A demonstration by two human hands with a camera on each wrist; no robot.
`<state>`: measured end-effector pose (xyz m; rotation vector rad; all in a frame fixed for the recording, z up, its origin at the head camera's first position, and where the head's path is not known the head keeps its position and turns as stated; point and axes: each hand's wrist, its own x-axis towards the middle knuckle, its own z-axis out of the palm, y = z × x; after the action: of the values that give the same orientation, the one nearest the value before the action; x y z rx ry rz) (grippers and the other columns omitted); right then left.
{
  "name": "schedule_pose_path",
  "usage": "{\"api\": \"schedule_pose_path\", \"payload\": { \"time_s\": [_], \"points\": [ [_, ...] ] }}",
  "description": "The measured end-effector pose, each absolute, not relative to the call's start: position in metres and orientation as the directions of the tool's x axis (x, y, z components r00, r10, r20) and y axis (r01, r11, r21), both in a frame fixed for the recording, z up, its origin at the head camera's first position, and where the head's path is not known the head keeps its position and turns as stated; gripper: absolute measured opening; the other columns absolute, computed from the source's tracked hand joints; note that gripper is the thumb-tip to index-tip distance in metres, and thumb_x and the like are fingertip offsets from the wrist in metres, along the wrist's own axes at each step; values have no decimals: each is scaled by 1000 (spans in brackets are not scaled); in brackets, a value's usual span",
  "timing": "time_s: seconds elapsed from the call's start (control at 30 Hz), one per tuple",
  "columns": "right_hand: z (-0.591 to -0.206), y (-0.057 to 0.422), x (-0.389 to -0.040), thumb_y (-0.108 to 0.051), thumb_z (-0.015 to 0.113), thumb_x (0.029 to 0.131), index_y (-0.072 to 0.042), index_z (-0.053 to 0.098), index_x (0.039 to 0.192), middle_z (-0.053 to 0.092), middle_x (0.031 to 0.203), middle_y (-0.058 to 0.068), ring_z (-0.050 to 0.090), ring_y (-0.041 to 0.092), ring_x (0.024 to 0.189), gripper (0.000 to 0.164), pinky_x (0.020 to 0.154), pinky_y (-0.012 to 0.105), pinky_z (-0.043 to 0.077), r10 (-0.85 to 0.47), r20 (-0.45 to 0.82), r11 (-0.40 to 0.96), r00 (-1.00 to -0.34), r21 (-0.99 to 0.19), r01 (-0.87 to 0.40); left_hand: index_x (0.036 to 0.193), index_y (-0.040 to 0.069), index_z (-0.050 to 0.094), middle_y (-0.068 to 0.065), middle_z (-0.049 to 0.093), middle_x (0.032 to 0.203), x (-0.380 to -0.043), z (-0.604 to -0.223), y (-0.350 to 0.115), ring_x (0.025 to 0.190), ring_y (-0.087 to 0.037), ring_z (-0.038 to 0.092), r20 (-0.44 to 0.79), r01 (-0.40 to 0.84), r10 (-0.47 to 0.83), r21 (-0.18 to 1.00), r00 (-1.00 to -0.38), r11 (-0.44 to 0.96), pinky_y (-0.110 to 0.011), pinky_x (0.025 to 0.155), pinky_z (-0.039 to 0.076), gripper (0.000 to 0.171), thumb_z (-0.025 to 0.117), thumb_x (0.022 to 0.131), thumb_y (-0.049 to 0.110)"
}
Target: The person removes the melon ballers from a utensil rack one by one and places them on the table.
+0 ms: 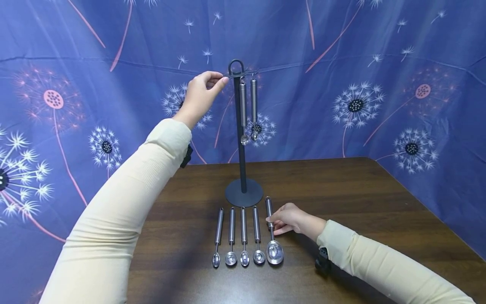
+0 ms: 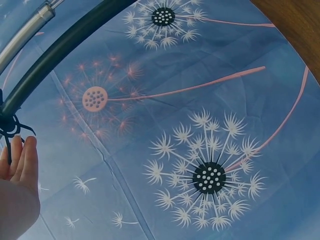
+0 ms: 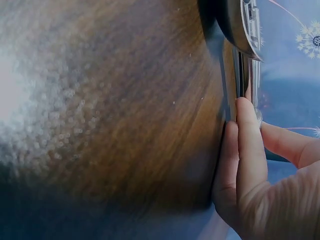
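Observation:
My left hand [image 1: 201,95] is raised to the top of a black utensil stand [image 1: 241,169], its thumb and fingertips pinching a hook at the left side. In the left wrist view, the fingers [image 2: 27,160] meet the curled black hooks [image 2: 9,125]. Low on the right, my right hand [image 1: 292,218] holds the handle of a large metal scoop [image 1: 275,252] between thumb and fingers. This scoop lies at the right end of a row of smaller metal scoops [image 1: 259,256]. Part of its handle is hidden by the fingers.
Two metal utensils with small round ends, a left one [image 1: 243,105] and a right one [image 1: 254,101], hang from the stand's hooks. The stand's round base [image 1: 244,198] rests on a brown wooden table [image 1: 326,181]. Behind is a blue dandelion-print cloth [image 1: 296,114].

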<state>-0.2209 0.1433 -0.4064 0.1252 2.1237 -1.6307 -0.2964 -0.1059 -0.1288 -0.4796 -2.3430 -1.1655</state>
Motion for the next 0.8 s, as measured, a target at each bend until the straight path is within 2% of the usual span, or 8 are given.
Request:
{"api": "schedule_pose_path", "payload": {
  "time_s": [0.43, 0.8],
  "points": [
    [-404, 142, -216, 0, 69, 86, 5, 48, 104, 60, 72, 8, 59, 14, 59, 28, 59, 29, 60, -182, -386, 320, -905, -893, 316, 131, 9, 57, -7, 64, 122, -297, -127, -105, 109, -14, 60, 549, 501, 105, 647, -829, 574, -23, 96, 47, 46, 55, 98, 41],
    [-405, 141, -214, -1, 69, 86, 5, 51, 104, 59, 75, 9, 57, 16, 63, 26, 60, 31, 60, -162, -385, 329, -909, -889, 318, 130, 8, 57, -8, 64, 121, -299, -130, -106, 108, -16, 62, 558, 511, 105, 647, -823, 566, -24, 95, 48, 45, 55, 98, 40]
  ]
}}
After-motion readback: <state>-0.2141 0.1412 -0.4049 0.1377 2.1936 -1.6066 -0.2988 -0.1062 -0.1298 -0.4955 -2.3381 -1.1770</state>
